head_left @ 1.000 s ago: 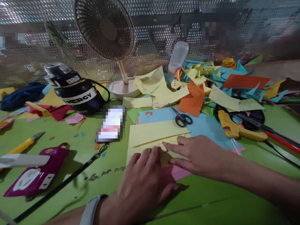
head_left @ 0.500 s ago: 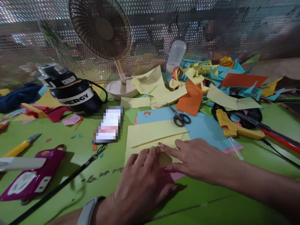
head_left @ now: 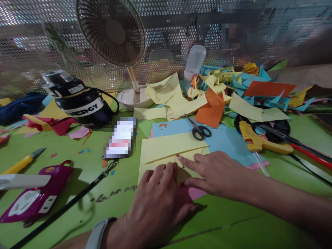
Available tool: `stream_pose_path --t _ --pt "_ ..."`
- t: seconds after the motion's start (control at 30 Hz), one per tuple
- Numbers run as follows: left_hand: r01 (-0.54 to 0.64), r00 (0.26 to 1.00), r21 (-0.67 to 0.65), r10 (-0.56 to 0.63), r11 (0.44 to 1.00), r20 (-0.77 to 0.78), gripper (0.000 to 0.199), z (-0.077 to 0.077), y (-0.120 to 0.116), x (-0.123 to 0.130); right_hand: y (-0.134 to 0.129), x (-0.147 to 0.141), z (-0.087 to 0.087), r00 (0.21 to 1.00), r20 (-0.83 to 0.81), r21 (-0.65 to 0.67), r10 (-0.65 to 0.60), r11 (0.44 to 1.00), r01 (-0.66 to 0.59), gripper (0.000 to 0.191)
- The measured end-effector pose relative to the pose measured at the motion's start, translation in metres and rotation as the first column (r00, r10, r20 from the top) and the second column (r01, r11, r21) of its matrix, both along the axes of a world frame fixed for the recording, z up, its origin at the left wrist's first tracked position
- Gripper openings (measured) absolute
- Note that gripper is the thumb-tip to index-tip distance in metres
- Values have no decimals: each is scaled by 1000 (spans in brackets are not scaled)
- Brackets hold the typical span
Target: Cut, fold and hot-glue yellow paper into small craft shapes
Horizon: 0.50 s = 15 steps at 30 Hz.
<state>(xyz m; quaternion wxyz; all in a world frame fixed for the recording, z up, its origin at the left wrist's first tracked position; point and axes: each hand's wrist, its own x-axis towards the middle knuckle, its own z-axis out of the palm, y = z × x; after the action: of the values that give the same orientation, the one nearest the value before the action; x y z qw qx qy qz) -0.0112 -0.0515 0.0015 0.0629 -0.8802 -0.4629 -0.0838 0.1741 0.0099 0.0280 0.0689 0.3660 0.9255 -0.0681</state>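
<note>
Pale yellow paper lies in front of me, with a narrow strip or folded edge slanting across it. My left hand presses on the paper's near part, its fingertips down and its thumb spread to the right. From the right, my right hand touches the paper with an outstretched index finger just below the slanting edge; its thumb is apart. Pink paper peeks out under the hands. Scissors with black handles rest on the blue paper behind.
A yellow glue gun lies at the right. To the left are a phone on a strap, a purple case-like object and a yellow cutter. Behind stand a black bottle, a fan and heaped paper scraps.
My right hand has shifted very slightly, its index fingertip a little farther right and up on the yellow paper. My left hand stays nearly still.
</note>
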Motion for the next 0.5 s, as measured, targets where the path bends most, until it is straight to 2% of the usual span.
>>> stream_pose_path --t 0.2,0.5 --pt "-6 1000 -16 6 1000 -8 51 0 1 0 3 5 6 1000 -3 -75 -1 997 1 63" --pt "-29 1000 -61 28 998 -11 52 2 0 1 -1 8 7 1000 14 -38 26 999 -26 59"
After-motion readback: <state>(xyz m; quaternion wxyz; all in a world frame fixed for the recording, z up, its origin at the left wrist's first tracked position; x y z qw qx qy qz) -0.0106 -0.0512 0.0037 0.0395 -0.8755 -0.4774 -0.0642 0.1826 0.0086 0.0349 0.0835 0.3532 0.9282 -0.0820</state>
